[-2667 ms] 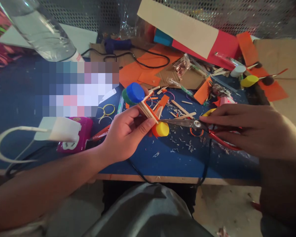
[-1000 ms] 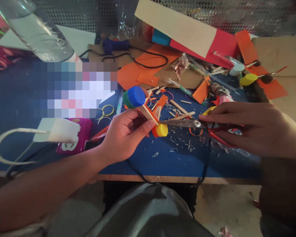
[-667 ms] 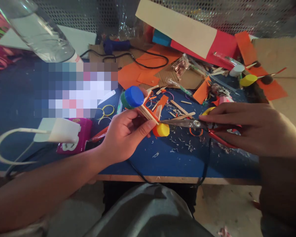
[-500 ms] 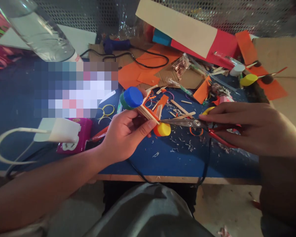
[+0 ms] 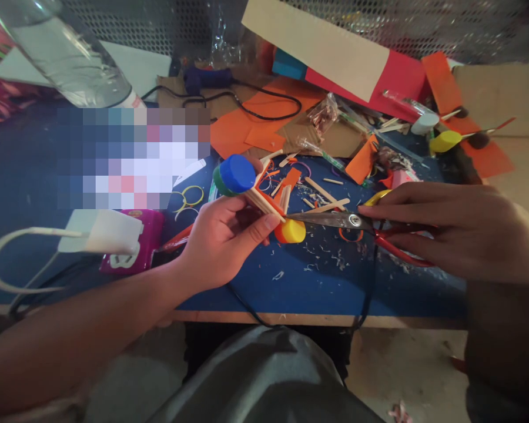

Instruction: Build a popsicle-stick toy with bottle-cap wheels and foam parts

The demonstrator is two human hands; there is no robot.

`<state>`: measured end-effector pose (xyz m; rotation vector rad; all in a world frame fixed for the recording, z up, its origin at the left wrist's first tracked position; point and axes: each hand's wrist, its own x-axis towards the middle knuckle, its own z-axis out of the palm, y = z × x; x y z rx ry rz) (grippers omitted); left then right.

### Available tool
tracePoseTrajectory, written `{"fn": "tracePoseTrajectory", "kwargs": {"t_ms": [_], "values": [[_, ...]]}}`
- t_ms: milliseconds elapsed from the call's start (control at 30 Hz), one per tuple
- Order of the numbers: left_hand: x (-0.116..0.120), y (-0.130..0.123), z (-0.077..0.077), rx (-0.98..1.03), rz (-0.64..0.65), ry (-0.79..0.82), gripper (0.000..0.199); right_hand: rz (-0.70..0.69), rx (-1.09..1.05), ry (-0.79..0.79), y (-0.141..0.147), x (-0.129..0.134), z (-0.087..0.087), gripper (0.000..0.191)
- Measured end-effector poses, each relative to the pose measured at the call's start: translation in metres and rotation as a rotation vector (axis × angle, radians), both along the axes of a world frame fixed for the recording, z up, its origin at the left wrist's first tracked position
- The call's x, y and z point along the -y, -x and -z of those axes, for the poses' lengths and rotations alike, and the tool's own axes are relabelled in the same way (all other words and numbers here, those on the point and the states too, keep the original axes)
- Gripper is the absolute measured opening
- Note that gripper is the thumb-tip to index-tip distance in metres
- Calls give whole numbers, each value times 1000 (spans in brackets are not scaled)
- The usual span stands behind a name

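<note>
Right of a bottle (image 5: 30, 10) holding liquid (image 5: 77, 64), left hand (image 5: 220, 241) grips sticks (image 5: 264, 202), right hand (image 5: 458, 226) scissors (image 5: 350, 220).

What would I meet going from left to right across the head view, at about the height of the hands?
White plug adapter, left hand, yellow cap, scissors pivot, right hand.

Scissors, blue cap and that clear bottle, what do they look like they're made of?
Scissors: metal blades, grey with a dull sheen; the red and yellow handles look like smooth plastic.
Blue cap: probably plastic, smooth and evenly coloured.
Clear bottle: likely thin plastic, see-through with glossy highlights and rippled walls, though glass can't be fully ruled out.
</note>
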<state>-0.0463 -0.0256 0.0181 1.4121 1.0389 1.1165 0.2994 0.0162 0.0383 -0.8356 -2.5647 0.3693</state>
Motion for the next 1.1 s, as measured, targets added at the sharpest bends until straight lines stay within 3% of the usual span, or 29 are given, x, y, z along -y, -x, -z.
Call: {"fn": "tracePoseTrajectory", "kwargs": {"t_ms": [267, 1100], "values": [[0, -1, 1, 40, -13, -11, 10, -13, -33, 0, 7, -2, 0, 37], [0, -1, 0, 35, -14, -7, 20, -18, -18, -49, 4, -2, 3, 41]]}}
